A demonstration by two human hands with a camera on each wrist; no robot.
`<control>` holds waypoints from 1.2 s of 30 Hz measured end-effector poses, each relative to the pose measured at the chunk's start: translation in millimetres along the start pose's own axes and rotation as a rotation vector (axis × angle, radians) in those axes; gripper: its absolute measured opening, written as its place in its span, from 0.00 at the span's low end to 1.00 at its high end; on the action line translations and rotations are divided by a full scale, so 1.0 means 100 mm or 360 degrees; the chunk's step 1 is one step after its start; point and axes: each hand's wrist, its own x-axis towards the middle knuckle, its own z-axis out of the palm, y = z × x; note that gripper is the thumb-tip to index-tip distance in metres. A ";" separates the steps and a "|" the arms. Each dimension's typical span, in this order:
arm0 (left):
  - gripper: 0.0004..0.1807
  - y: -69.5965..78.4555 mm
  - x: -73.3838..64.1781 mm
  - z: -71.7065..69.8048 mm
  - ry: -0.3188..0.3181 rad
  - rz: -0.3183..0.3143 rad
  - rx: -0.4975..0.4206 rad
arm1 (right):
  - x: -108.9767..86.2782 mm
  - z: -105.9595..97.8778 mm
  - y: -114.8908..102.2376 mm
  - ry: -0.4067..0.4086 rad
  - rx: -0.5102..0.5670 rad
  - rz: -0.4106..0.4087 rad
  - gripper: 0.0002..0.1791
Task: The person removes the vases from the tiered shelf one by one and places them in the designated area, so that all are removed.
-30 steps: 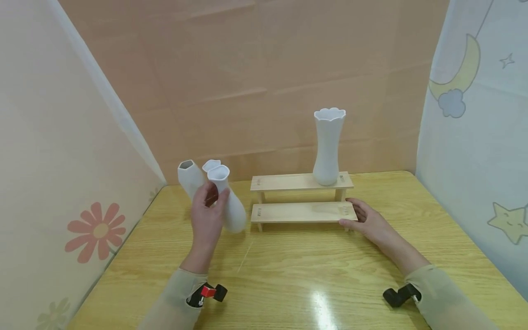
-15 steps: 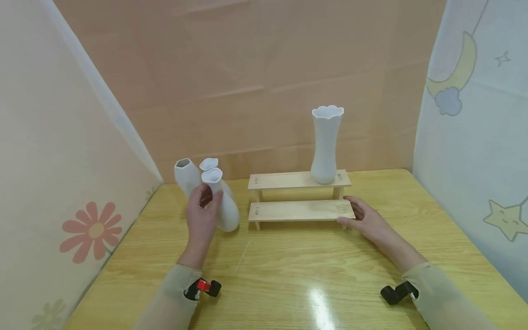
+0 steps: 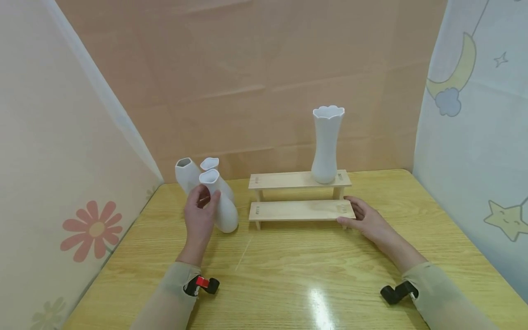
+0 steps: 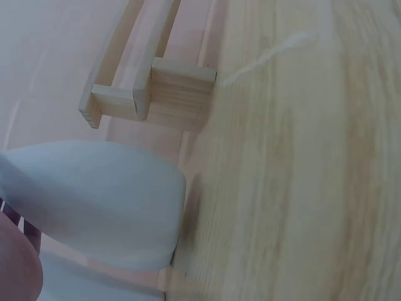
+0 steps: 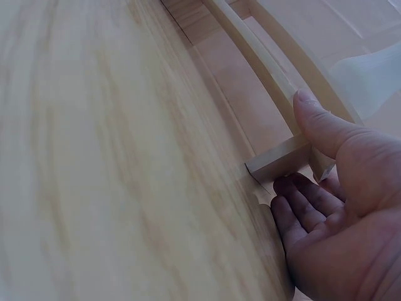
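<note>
In the head view my left hand (image 3: 200,213) grips a white bulbous vase (image 3: 227,215) by its narrow neck. The vase leans a little, its base close over the tabletop. Right behind it are a second white vase (image 3: 210,162), partly hidden, and a white vase with an angular mouth (image 3: 186,173). My right hand (image 3: 365,222) holds the right end of the two-tier wooden stand (image 3: 301,211), thumb at the lower board's front edge and fingers behind. In the right wrist view, the fingers (image 5: 307,204) curl beside the stand's leg (image 5: 279,158).
A tall white vase with a scalloped rim (image 3: 327,146) stands at the right of the upper board (image 3: 284,180). The wood-grain table (image 3: 280,275) ends at a plain backdrop (image 3: 247,91), with patterned cloth walls (image 3: 466,151) at both sides.
My left hand has moved slightly left with the vase, bringing it nearer the other two vases. The right hand keeps its hold on the stand. The head view has shifted a little.
</note>
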 end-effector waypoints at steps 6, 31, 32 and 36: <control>0.19 -0.05 0.01 -0.03 0.0010 -0.0013 0.0032 | 0.00 0.00 0.00 0.0006 0.0006 0.0010 0.58; 0.17 0.16 -0.12 -0.01 0.0081 0.0047 0.0016 | -0.01 0.00 -0.02 -0.0007 0.0031 0.0027 0.59; 0.16 0.19 -0.13 -0.01 0.0081 0.0044 0.0020 | -0.01 0.00 -0.02 -0.0010 0.0029 0.0028 0.59; 0.17 0.19 -0.13 -0.01 0.0082 0.0054 0.0031 | -0.01 0.00 -0.02 -0.0013 0.0020 0.0033 0.59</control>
